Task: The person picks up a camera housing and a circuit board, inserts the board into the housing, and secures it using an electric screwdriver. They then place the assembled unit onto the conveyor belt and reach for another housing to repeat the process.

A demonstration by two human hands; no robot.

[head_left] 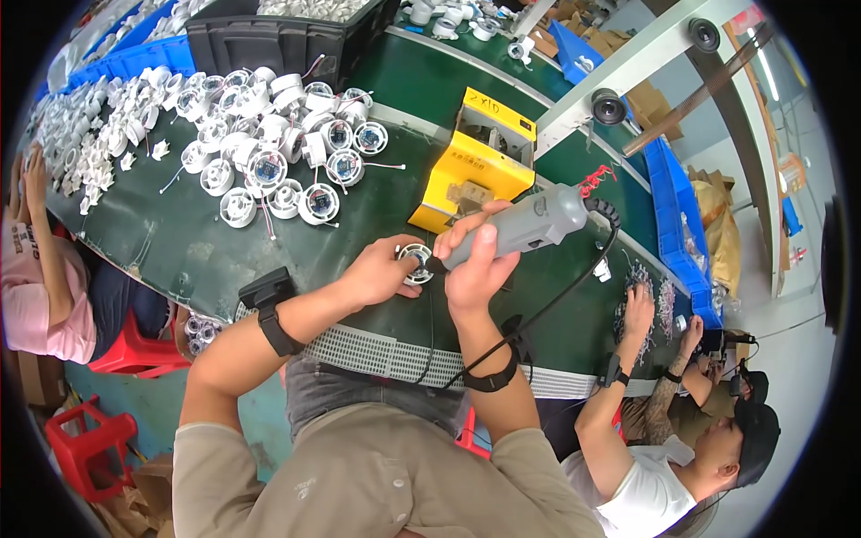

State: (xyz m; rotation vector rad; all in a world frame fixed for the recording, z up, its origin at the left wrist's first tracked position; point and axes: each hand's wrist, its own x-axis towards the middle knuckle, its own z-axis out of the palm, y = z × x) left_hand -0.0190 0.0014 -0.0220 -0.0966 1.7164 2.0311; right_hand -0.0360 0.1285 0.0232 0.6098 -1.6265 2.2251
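Note:
Near the front edge of the green table, my left hand [378,271] is closed on a small round white plastic housing [416,259], with its fingers around the rim. My right hand [478,262] is wrapped around a grey electric screwdriver [536,218]. Its dark nose points down left at the housing; whether the bit touches a screw cannot be seen. Red wire or cord is tied at the tool's back end, and a black cable runs from there down past my right forearm. Just beyond my hands stands a yellow box-shaped dispenser [475,166].
A pile of white round housings with circuit boards and wires [278,148] lies at the far left, beside heaped white plastic parts [99,143]. Behind stands a black crate [278,45]. Co-workers sit left and right; one's hand [639,309] is on bundled wires. A blue bin [673,220] is at right.

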